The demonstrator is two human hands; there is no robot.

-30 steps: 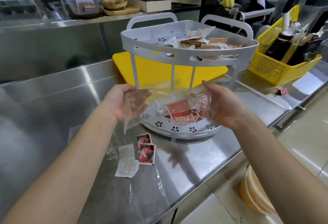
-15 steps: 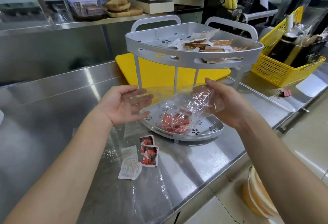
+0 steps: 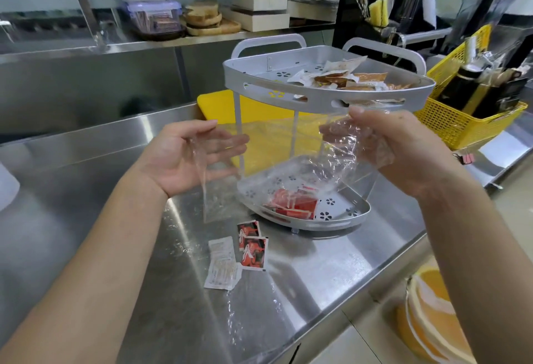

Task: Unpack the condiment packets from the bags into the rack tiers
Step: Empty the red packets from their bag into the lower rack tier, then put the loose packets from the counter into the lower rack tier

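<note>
A grey two-tier corner rack (image 3: 317,99) stands on the steel counter. Brown and white condiment packets (image 3: 349,81) lie in its top tier. Red packets (image 3: 294,205) are heaped in the bottom tier (image 3: 349,219). My right hand (image 3: 403,150) grips a crumpled clear plastic bag (image 3: 337,161) just under the top tier's rim. The bag's mouth hangs over the red heap. My left hand (image 3: 184,158) is spread with straight fingers left of the rack, behind a hanging edge of clear film. Two red-and-black packets (image 3: 251,245) and white packets (image 3: 220,265) lie loose on the counter.
A yellow cutting board (image 3: 222,104) lies behind the rack. At the right stands a yellow basket (image 3: 461,124) of bottles, with a pink clip (image 3: 467,158) near it. Another clear bag (image 3: 245,306) lies flat by the counter's front edge. Orange bowls (image 3: 427,323) are stacked below.
The red packets have slid out of the bag into the bottom tier. My left hand released the bag and opened. My right hand has lifted the bag higher.
</note>
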